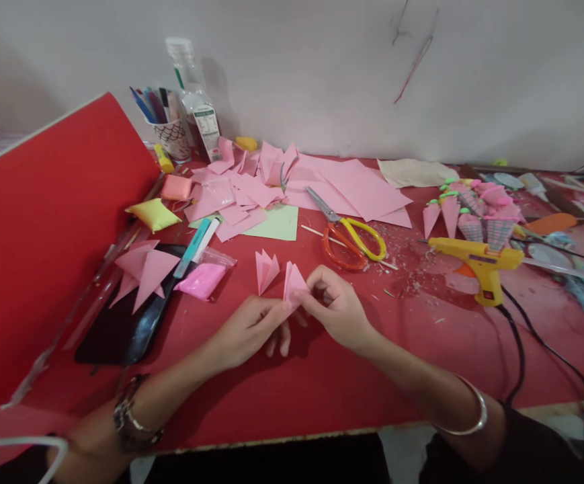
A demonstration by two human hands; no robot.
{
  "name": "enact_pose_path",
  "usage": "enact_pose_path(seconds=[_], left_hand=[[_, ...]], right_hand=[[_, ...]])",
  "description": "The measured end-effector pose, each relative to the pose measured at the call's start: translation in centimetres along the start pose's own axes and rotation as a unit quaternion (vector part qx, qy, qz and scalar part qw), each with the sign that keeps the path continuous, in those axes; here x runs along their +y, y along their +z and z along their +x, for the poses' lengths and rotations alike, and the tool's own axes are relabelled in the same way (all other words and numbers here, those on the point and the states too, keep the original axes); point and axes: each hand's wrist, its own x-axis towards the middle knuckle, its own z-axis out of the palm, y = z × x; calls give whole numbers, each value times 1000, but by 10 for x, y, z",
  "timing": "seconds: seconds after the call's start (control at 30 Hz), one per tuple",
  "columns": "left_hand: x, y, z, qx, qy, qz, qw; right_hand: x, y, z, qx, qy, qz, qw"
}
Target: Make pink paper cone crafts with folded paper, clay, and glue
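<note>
Between my two hands is a small folded piece of pink paper [294, 282], pleated to a point at the top. My left hand [254, 329] pinches its lower left side with thumb and fingers. On the right edge, my right hand [339, 309] grips it between thumb and curled fingers. Just behind my left hand, a second pleated pink paper piece [267, 271] stands on the red table. Scissors [345, 232] with one red and one yellow handle lie half spread beyond my right hand.
Pink paper scraps [241, 191] and sheets [355, 188] lie at the back. A yellow glue gun [483, 262] with a black cable rests at right, near several small paper cones [483, 208]. At left are a phone [125, 329], pink clay packet [203, 279], pen cup [171, 138] and bottle [201, 114].
</note>
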Motion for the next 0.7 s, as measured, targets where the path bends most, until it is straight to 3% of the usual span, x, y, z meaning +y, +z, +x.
enact_pose_path(seconds=[0.13,0.23,0.43,0.6,0.7], left_hand=[[0,2,1,7,-3,69,998],[2,3,0,0,-16,53,998],[2,-1,-2,-45,-16,30,998],[1,-3,-2,-99,-50,-15,994],[0,-1,-1,-59,-35,5,998]], right_hand=[[1,0,-1,6,-5,-27,1000],[1,0,-1,-6,14,-11,1000],[-1,-3,2,-97,91,60,989],[-2,-4,2,-151,84,31,984],[-2,-4,0,-143,71,11,987]])
